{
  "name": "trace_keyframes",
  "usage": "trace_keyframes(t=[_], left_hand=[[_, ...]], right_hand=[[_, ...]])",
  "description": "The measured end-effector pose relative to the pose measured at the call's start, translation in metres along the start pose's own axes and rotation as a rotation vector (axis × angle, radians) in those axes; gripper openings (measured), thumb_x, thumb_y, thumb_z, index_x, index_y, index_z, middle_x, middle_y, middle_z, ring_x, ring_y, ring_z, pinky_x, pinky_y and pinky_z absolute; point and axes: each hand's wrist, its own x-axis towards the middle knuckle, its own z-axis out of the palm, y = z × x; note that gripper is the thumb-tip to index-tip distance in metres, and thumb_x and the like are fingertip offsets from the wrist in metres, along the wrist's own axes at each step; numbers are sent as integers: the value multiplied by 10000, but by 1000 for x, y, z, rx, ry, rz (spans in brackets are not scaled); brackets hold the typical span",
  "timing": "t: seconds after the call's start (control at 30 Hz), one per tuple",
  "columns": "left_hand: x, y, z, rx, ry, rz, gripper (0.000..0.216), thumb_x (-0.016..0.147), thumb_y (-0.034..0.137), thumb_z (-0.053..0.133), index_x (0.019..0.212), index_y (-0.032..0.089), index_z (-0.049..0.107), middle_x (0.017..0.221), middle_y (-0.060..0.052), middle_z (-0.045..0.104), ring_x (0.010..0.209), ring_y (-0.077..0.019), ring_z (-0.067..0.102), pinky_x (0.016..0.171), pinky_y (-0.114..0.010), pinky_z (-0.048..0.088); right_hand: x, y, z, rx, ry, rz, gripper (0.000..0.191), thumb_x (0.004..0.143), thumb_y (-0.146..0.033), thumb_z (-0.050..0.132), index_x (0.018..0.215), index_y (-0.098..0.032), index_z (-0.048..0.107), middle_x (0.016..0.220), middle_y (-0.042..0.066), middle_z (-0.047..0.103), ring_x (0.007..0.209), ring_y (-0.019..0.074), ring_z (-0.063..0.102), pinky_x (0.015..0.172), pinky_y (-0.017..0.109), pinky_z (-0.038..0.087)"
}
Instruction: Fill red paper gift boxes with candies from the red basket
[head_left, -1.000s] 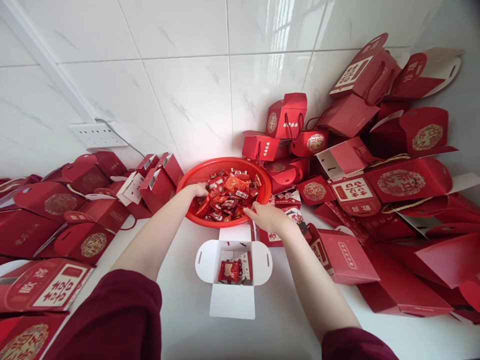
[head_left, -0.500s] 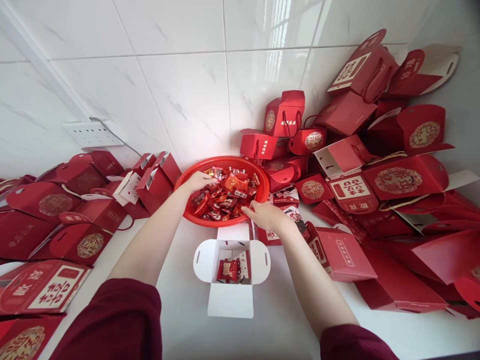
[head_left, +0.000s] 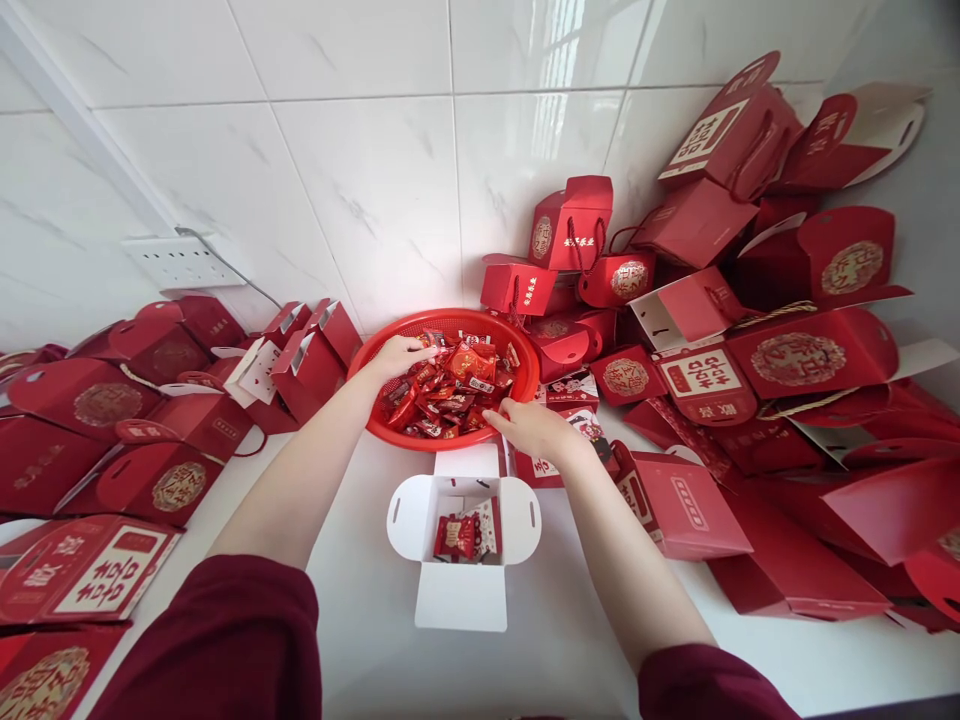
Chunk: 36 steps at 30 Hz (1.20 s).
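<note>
A red plastic basket (head_left: 365, 405) holds a heap of small red-wrapped candies (head_left: 472, 365). My left hand (head_left: 399, 356) reaches over its left side, with the fingers pinched on a wrapped candy at the edge of the heap. At the right rim, my right hand (head_left: 529, 428) has thumb and fingers drawn together low against the candies; whatever lies between the fingertips is too small to make out. In front of the basket stands an open white-lined box (head_left: 461, 598), its flaps folded outward. Inside it lie a red packet (head_left: 454, 537) and a white-and-red patterned piece (head_left: 487, 525).
Red gift boxes (head_left: 810, 360) are piled high along the right side. More red boxes (head_left: 112, 400) line the left. A tiled wall (head_left: 375, 200) rises behind the basket, with a power strip (head_left: 180, 263) and its cable at left. Everything rests on a white tabletop (head_left: 360, 620).
My left hand has shifted slightly up and right over the candies, its fingertips now pinched together. The right hand stays nearly in place. The whole view has moved a little.
</note>
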Motion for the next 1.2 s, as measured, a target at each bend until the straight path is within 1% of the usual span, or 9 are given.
trace_keyframes(t=[0.13, 0.27, 0.53, 0.7, 0.83, 1.0, 1.07, 1.13, 1.2], left_hand=[[-1, 3, 0, -11, 36, -11, 517, 795, 620, 586, 546, 168, 613, 535, -15, 578, 533, -133, 504, 557, -259, 368], [-1, 3, 1, -36, 72, -20, 553, 847, 620, 510, 517, 176, 518, 507, 5, 511, 491, -111, 430, 547, -255, 349], [-3, 4, 1, -50, 108, -48, 425, 769, 521, 644, 558, 156, 593, 550, -3, 584, 526, -122, 498, 564, -256, 379], [-13, 34, 1, -161, 156, 33, 288, 680, 385, 732, 672, 157, 556, 665, 0, 642, 655, -144, 603, 659, -251, 463], [-61, 80, 6, -290, 175, 149, 259, 745, 352, 700, 805, 171, 525, 930, -46, 710, 828, -167, 669, 790, -296, 521], [-154, 120, 21, -314, -110, 231, 127, 838, 293, 663, 840, 173, 622, 951, -91, 737, 896, -241, 711, 829, -389, 569], [-181, 122, 24, -130, -84, 257, 147, 866, 252, 598, 973, 211, 690, 1167, -86, 699, 1107, -266, 660, 925, -395, 554], [-199, 117, 23, 63, 28, 306, 298, 880, 189, 517, 1109, 268, 691, 1349, -48, 603, 1274, -259, 556, 1021, -394, 508], [-214, 107, 20, 163, 164, 340, 372, 875, 138, 472, 1146, 289, 676, 1349, -38, 590, 1278, -238, 543, 1048, -388, 485]], right_hand=[[0, 1, 0, 2, -3, -2, 577, 992, -588, 252, 1105, -151, 612, 1137, 194, 687, 1060, 341, 644, 822, 375, 464], [3, 3, 1, 0, -3, -12, 577, 993, -588, 255, 1077, -149, 620, 1115, 193, 695, 1044, 343, 650, 822, 380, 463], [4, 2, 0, 1, 14, -23, 581, 996, -582, 262, 1086, -141, 630, 1107, 192, 698, 1034, 333, 651, 824, 370, 460], [5, 6, -1, 1, 36, -16, 561, 996, -573, 275, 1063, -148, 636, 1100, 187, 694, 1020, 329, 651, 819, 369, 460], [7, 9, 0, -6, 44, -16, 565, 998, -586, 268, 1057, -159, 634, 1105, 172, 693, 1030, 311, 645, 839, 355, 452], [7, 7, 2, -20, 37, -5, 577, 1004, -586, 251, 1092, -151, 620, 1136, 191, 680, 1049, 325, 637, 846, 368, 445], [1, 5, -2, -23, 29, -4, 562, 1010, -566, 254, 1134, -140, 599, 1152, 202, 673, 1062, 332, 632, 846, 368, 443], [-13, 3, -10, -27, 13, -5, 508, 1005, -544, 318, 1182, -139, 568, 1153, 201, 675, 1056, 334, 635, 822, 359, 445], [-34, 0, -22, -22, 8, -14, 438, 990, -510, 397, 1205, -159, 547, 1125, 175, 691, 1024, 328, 645, 772, 338, 448]])
